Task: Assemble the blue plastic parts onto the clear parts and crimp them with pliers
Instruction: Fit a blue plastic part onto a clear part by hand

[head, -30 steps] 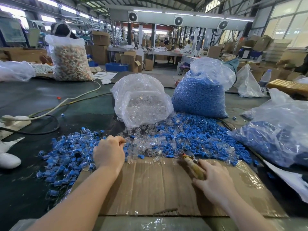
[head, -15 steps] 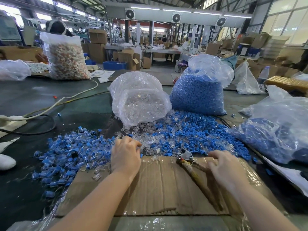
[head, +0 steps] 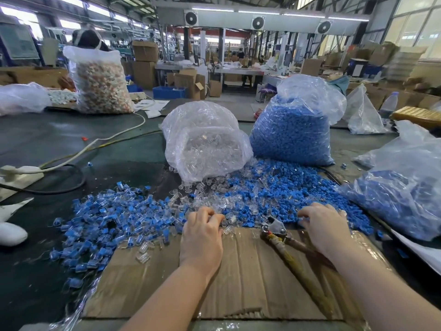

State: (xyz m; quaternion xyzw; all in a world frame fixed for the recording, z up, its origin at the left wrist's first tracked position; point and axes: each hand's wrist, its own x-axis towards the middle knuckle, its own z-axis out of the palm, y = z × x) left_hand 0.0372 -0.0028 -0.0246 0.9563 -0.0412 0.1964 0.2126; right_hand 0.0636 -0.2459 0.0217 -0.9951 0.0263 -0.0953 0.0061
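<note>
Loose clear parts [head: 214, 199] and blue parts [head: 281, 192] lie mixed in a heap at the far edge of a cardboard sheet [head: 243, 278]. My left hand [head: 202, 235] sits at the near edge of the clear parts, fingers curled and tips pinched together on a clear part. My right hand [head: 327, 228] reaches into the blue parts with bent fingers; whether it holds one is hidden. The pliers [head: 274, 229] lie on the cardboard between my hands, jaws pointing away, with the wrapped handles running under my right forearm.
A pile of joined blue-and-clear pieces [head: 102, 218] spreads at the left. Behind the heap stand a bag of clear parts [head: 205, 142] and a bag of blue parts [head: 293, 130]. Another blue-filled bag [head: 401, 201] lies right. Cables [head: 71, 177] cross the dark table at left.
My right hand let go of the pliers, which now lie on the cardboard, and moved forward into the blue parts. My left hand shifted right, from the joined pieces to the clear parts.
</note>
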